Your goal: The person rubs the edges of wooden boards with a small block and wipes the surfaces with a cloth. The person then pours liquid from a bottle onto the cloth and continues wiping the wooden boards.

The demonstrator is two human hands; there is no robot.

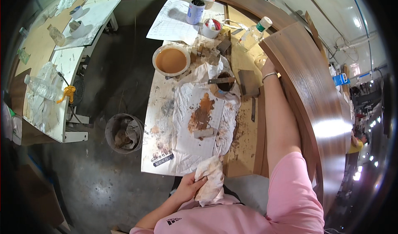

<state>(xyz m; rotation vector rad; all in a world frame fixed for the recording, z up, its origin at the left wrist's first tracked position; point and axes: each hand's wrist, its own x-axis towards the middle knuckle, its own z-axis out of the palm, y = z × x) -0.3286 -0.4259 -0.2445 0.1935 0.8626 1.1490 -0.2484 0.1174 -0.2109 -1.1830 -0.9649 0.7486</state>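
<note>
My left hand (192,188) is closed around a crumpled white cloth (211,178) with brownish smudges, just off the near edge of the worktable. My right arm stretches forward along a curved brown wood-grain panel (300,64). At the panel's inner side is my right hand (269,67), its fingers largely hidden. Stained white paper (182,138) with a brown smear lies between the arms, and a small pale block (203,133) rests on it. Beyond stands a cup of dark brown stuff (224,86) with a flat strip (221,80) across its rim.
A bowl of brown liquid (171,61) stands at the table's far left. Behind it are a blue-and-white can (195,12), a printed sheet (173,21) and a green-capped bottle (255,33). Grey blocks (248,82) lie near the panel. A bin (124,133) stands on the floor.
</note>
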